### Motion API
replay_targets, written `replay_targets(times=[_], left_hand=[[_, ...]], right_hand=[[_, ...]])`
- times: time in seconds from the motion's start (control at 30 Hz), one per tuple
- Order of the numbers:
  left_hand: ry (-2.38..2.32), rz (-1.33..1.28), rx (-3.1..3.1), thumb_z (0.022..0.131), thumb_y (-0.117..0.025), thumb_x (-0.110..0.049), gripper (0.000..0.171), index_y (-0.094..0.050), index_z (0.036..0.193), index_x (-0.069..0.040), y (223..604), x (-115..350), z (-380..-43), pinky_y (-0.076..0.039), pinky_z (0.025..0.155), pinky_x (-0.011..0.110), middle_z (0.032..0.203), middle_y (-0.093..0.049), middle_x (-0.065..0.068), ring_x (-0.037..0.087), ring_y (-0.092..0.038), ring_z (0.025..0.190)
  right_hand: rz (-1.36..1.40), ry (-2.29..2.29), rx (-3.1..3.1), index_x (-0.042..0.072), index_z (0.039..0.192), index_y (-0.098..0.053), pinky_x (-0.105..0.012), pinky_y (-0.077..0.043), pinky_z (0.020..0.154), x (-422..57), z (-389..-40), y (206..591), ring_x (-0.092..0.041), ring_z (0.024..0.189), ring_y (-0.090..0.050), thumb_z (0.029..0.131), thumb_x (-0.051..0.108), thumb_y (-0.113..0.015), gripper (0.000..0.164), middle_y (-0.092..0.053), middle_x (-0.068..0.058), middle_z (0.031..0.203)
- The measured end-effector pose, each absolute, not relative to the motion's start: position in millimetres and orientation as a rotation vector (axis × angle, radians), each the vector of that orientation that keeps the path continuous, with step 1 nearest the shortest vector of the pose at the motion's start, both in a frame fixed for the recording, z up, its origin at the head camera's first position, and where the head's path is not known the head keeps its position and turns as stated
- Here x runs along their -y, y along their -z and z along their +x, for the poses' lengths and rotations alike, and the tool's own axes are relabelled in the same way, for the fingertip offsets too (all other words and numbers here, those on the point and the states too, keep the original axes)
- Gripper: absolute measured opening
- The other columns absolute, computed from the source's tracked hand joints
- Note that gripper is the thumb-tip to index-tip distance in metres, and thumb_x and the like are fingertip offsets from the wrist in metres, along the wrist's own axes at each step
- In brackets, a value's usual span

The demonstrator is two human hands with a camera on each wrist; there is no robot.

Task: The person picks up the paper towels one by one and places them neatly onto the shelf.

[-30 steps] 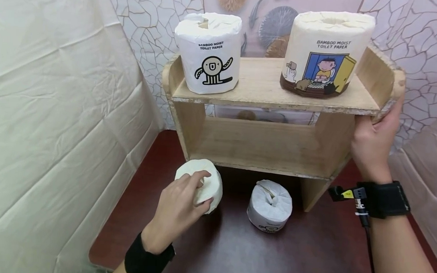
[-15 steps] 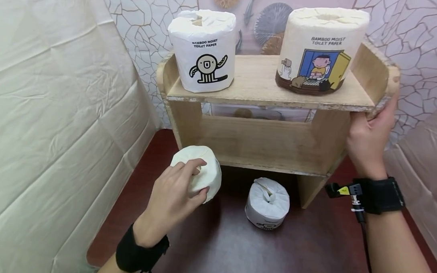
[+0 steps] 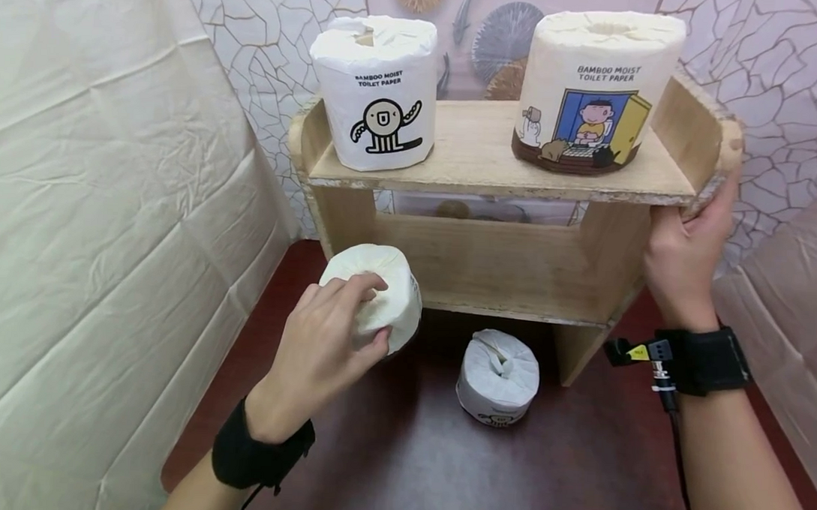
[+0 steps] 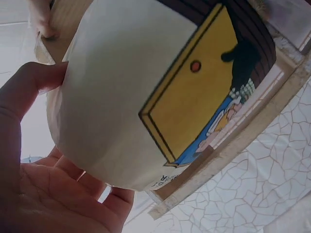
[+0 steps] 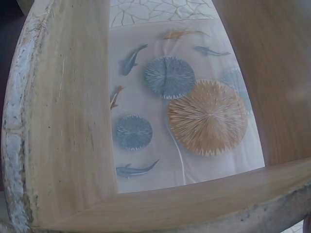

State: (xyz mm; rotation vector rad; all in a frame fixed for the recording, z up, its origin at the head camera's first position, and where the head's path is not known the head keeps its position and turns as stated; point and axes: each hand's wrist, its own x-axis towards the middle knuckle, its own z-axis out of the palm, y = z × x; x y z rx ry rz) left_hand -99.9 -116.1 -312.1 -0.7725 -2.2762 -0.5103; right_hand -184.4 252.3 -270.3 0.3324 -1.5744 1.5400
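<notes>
Left hand (image 3: 320, 346) grips cream roll (image 3: 403, 296), now higher above counter (image 3: 442, 466) than a second ago; right hand (image 3: 688, 253) still clamped on shelf (image 3: 502, 273), right side.

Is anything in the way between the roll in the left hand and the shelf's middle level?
Nothing visible stands between the held roll and the wooden shelf's middle level. The left hand grips it out front; the white roll on the table sits lower.

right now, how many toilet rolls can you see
4: a white roll and a cream roll on the top shelf, a third roll in the left hand, a fourth roll on the table. Others could be hidden.
</notes>
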Motion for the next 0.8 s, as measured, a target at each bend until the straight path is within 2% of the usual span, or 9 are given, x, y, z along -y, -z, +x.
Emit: replay_targets(times=[0.27,0.37,0.63,0.8], left_hand=[[0.434,-0.798,2.292,0.083,-0.074,-0.010,0.046,-0.061,0.127,-0.007,306,112,-114,-0.043,0.085,0.042,0.123,-0.069,0.007,0.024,-0.064,0.105],[0.420,-0.796,2.287,0.084,-0.074,-0.009,0.045,-0.060,0.127,-0.007,307,110,-120,-0.043,0.088,0.043,0.124,-0.068,0.007,0.024,-0.064,0.107],[0.360,-0.785,2.311,0.088,-0.068,-0.010,0.038,-0.060,0.125,-0.006,312,105,-141,-0.044,0.091,0.043,0.123,-0.070,0.008,0.025,-0.064,0.113],[0.316,-0.766,2.315,0.086,-0.068,-0.009,0.037,-0.061,0.123,-0.007,317,104,-154,-0.045,0.093,0.045,0.117,-0.072,0.009,0.025,-0.065,0.112]], right_hand=[[0.368,-1.477,1.628,0.008,0.160,-0.037,-0.037,-0.042,0.115,-254,-183,272,-0.033,0.135,-0.053,0.103,-0.008,-0.049,0.060,-0.056,-0.017,0.146],[0.398,-1.436,1.650,0.008,0.160,-0.036,-0.037,-0.043,0.115,-255,-183,272,-0.033,0.136,-0.053,0.105,-0.004,-0.050,0.058,-0.055,-0.017,0.147],[0.360,-1.506,1.624,0.008,0.160,-0.035,-0.037,-0.041,0.116,-255,-183,272,-0.033,0.137,-0.051,0.104,-0.007,-0.049,0.060,-0.054,-0.017,0.147],[0.396,-1.454,1.640,0.008,0.160,-0.037,-0.036,-0.043,0.114,-256,-183,273,-0.033,0.135,-0.052,0.104,-0.006,-0.049,0.058,-0.055,-0.018,0.146]])
